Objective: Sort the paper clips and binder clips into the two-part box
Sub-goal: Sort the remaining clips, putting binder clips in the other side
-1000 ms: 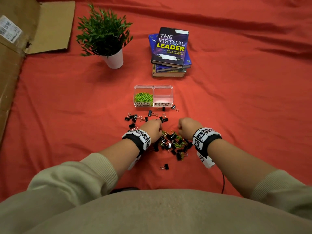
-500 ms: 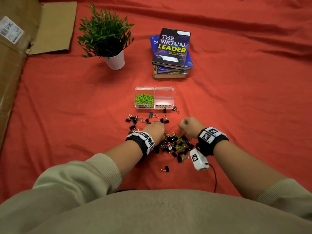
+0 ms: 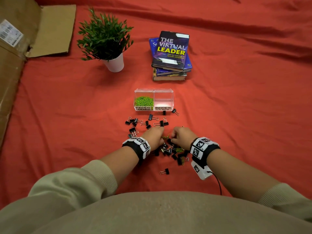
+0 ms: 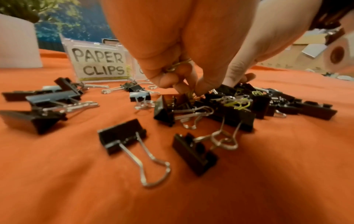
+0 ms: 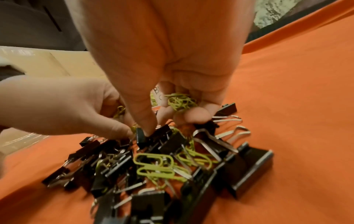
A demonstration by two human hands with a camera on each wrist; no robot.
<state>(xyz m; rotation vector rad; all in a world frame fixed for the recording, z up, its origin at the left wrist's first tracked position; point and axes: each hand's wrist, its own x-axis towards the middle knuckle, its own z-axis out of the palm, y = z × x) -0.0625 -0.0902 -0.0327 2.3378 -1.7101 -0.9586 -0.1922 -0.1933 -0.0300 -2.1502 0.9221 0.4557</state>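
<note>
A mixed pile (image 3: 170,149) of black binder clips and green paper clips lies on the red cloth, nearer to me than the clear two-part box (image 3: 153,90). The box's left part, labelled PAPER CLIPS (image 4: 97,65), holds green paper clips (image 3: 143,101); its BINDER CLIPS part holds nothing. My left hand (image 3: 160,132) is at the pile's far edge, with paper clips (image 4: 178,65) held in its curled fingers. My right hand (image 3: 173,137) is beside it, gripping a bunch of green paper clips (image 5: 180,101) while its thumb and forefinger pinch into the pile (image 5: 153,166).
Loose binder clips (image 3: 146,122) are scattered between the pile and the box, and one (image 3: 165,171) lies nearer to me. Behind the box stand a potted plant (image 3: 108,39) and a stack of books (image 3: 170,54). Cardboard (image 3: 16,65) lines the left edge.
Both hands have stayed at the pile. The right hand has shifted left toward the left hand, so their fingertips now nearly meet.
</note>
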